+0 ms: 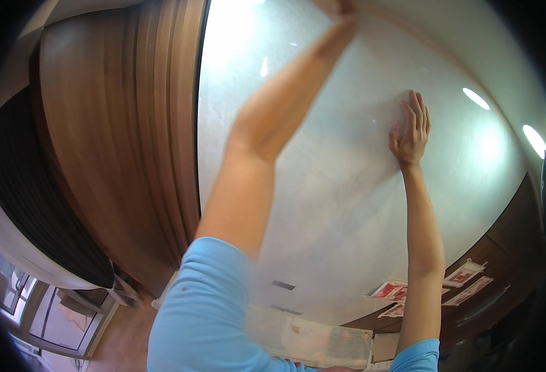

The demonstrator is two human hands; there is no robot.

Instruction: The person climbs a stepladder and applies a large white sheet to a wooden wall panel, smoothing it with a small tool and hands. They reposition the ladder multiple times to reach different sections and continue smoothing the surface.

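Note:
A tall, pale, glossy wall panel (329, 180) fills the middle of the view. My right hand (412, 130) is raised against it, fingers stretched upward and nothing visible in the palm. A shadow of the hand falls on the panel beside it. My left arm reaches high across the panel. My left hand (338, 8) is blurred and cut off at the top edge, so its fingers and anything in them are hidden. Both arms come out of light blue sleeves.
Ribbed brown wood panelling (118, 136) borders the pale panel on the left, beside a dark curtain (34, 180) and a window frame (62, 322). Bright ceiling lights (476, 98) show at upper right. Red and white printed pieces (394, 290) are at lower right.

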